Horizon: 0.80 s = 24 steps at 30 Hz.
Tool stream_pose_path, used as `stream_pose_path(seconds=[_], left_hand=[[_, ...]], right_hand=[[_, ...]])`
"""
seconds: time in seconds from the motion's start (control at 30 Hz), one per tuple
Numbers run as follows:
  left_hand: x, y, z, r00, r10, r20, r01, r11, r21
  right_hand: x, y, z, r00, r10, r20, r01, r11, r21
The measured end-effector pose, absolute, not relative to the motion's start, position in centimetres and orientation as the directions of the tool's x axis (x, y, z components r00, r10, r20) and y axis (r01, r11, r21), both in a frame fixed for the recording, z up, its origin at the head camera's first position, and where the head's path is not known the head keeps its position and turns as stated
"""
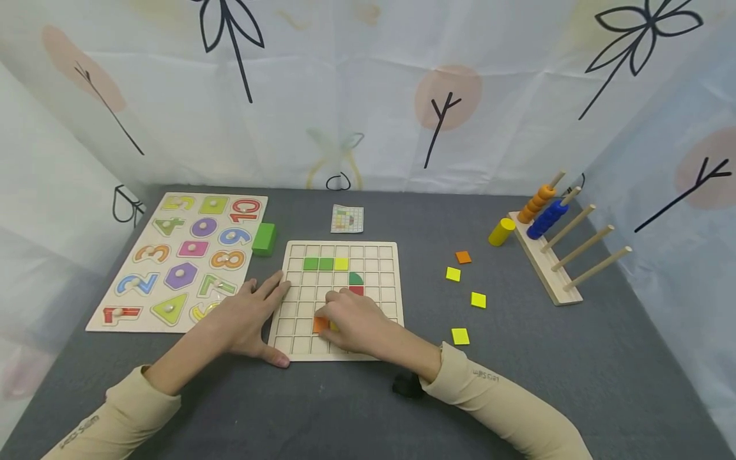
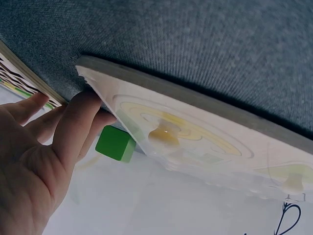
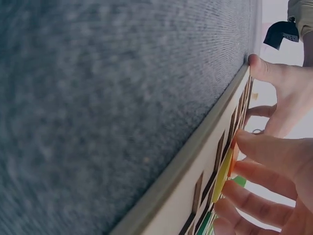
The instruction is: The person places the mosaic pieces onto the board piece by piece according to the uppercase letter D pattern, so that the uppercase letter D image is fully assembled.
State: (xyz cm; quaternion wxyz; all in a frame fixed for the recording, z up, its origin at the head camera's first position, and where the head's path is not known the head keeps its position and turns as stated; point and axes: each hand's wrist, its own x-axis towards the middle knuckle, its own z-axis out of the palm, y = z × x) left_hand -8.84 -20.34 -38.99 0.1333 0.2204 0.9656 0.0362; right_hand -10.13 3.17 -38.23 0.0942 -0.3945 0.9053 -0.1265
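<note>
On the grid board (image 1: 379, 271), lower middle: right hand (image 1: 356, 322) has thumb and index closed in a pinch on an orange tile (image 1: 319, 324). Yellow tile (image 3: 222, 174) just beside it (mostly hidden under the fingers in the head view). Left hand (image 1: 250, 319) spread loosely at the board's left edge, thumb on the near corner. Left arm covers part of the number puzzle (image 1: 174, 268). Dark object (image 1: 408, 385) by the right cuff (image 1: 445, 377): partly covered, can't identify.

Tabletop (image 1: 322, 415) — gridded board (image 1: 381, 268), puzzle (image 1: 174, 257), abacus (image 1: 546, 263)
</note>
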Motion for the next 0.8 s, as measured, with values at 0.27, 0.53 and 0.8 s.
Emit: stream_pose_path(seconds=[0.27,0.53,0.8], left_hand=[[-8.83,-20.31,-38.97,-0.866,0.437,-0.241,0.417,0.899,0.133],[-8.82,-20.32,-38.94,-0.865,0.436,-0.247,0.415,0.9,0.133],[-8.84,-20.31,-38.98,-0.866,0.438,-0.243,0.416,0.899,0.138]], right_hand=[[-10.09,3.15,-38.45,-0.682,-0.73,-0.053,-0.69,0.666,-0.283],[-9.87,3.15,-38.27,-0.675,-0.735,-0.062,-0.691,0.66,-0.297],[-9.89,3.19,-38.37,-0.684,-0.728,-0.044,-0.691,0.666,-0.28]])
